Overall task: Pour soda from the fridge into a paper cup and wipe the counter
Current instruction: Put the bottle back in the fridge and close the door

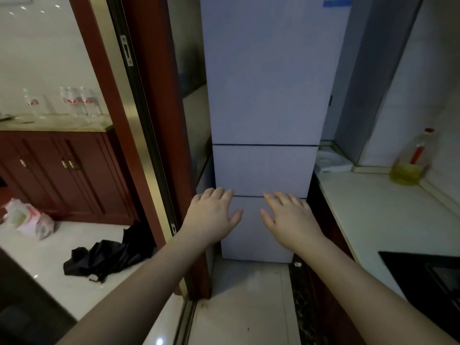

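A tall pale fridge (266, 83) stands straight ahead with its three doors closed. Both my arms stretch out toward it. My left hand (214, 215) hovers with spread fingers in front of the lower doors, near the fridge's left edge. My right hand (288, 215) is held the same way beside it, fingers straight and holding nothing. Whether either hand touches the door I cannot tell. The white counter (368, 210) runs along the right. No soda and no paper cup are in sight.
A bottle of yellow oil (410, 165) stands at the counter's back, a white tray (331, 161) beside the fridge, a black hob (428, 272) nearer me. At left a red door frame (139, 115), a black umbrella (104, 257) and bags (29, 220) on the floor.
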